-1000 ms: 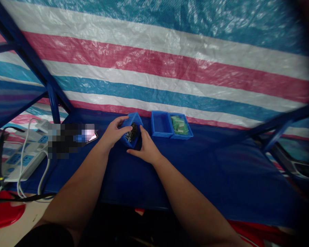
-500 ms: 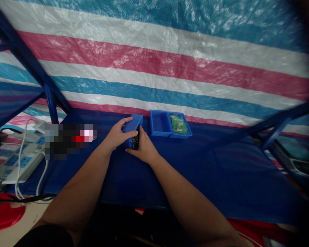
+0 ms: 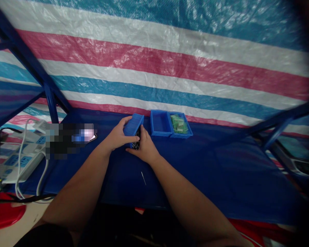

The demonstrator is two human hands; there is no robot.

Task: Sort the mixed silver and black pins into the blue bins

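Tilted up on its side, a blue bin (image 3: 134, 125) is gripped by my left hand (image 3: 118, 134), its thumb across the bin's front. My right hand (image 3: 147, 146) is cupped against the bin's right and lower side, with small dark and shiny pieces (image 3: 135, 144) between the two hands. The right hand's fingers are partly hidden, and what they hold is too small to name. A thin metallic piece (image 3: 143, 178) lies on the blue table nearer my body.
Two joined blue bins stand right of my hands: one bare inside (image 3: 160, 124), one with green packets (image 3: 179, 124). White power strips (image 3: 23, 164) with cables and a pixelated area are at the left. Blue frame legs (image 3: 50, 103) rise behind; a striped sheet hangs at the back.
The held bin has tipped further, showing more of its blue face. The thin metallic piece now lies on the table, where nothing was seen before. Both hands have barely moved.
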